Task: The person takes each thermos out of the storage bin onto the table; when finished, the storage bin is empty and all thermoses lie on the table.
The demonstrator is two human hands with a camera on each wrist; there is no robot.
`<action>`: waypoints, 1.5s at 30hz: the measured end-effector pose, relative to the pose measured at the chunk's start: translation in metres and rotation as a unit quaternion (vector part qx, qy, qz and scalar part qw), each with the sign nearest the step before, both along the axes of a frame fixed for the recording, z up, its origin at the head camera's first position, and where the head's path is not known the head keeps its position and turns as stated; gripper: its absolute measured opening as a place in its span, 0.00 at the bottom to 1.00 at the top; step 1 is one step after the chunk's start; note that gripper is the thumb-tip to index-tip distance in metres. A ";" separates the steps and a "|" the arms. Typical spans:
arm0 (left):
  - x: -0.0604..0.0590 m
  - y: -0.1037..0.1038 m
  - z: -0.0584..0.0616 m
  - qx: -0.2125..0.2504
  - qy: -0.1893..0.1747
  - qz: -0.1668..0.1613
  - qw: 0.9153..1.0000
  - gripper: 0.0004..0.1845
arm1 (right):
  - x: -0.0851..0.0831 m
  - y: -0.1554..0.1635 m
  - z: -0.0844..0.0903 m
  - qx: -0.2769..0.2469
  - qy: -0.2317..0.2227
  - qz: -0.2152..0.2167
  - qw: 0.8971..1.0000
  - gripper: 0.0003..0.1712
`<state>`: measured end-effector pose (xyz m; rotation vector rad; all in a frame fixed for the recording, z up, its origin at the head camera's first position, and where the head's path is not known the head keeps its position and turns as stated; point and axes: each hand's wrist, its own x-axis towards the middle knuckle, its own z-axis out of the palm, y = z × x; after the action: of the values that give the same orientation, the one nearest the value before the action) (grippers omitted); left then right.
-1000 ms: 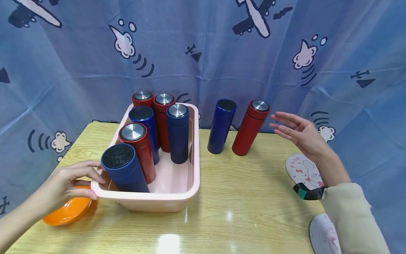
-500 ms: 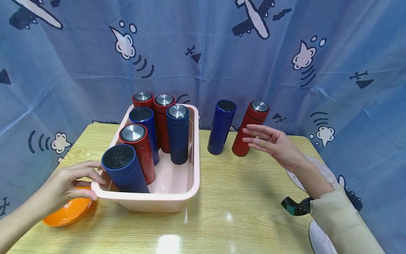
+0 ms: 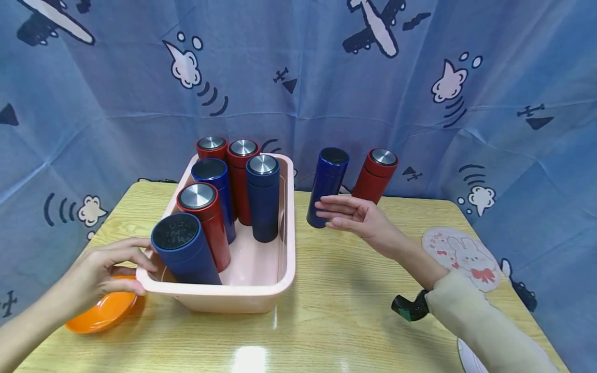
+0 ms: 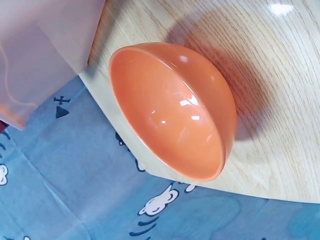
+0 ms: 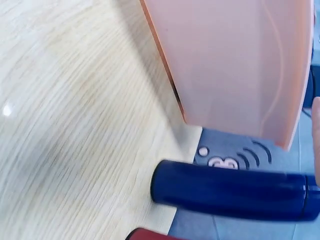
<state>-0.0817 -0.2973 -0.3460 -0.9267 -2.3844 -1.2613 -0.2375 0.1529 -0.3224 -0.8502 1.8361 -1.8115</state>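
Pink tub (image 3: 224, 291): pinches its corner with left hand (image 3: 109, 264), probably for steadiness, and holds right hand (image 3: 361, 217), fingers (image 3: 339, 202) straight and empty, near blue bottle (image 3: 328, 178) outside.

Room of unclear kind, airplane-print curtain (image 3: 317, 52) hanging behind, wood-grain table (image 3: 336, 290) standing before it, rabbit mat (image 3: 466, 254) lying on top

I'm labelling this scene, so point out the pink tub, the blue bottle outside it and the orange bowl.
Pink tub (image 3: 242, 290): head view, near rim.
Blue bottle (image 5: 232, 192): right wrist view, middle of body.
Orange bowl (image 4: 157, 112): left wrist view, inner wall.
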 end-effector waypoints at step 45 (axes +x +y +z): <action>-0.001 -0.001 -0.001 0.018 -0.024 -0.002 1.000 0.21 | -0.097 -0.093 0.015 -0.001 -0.008 0.086 0.996 0.41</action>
<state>-0.0825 -0.2981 -0.3475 -0.9013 -2.3904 -1.3379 -0.3345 0.0594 -0.3077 -0.9607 1.6951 -1.7083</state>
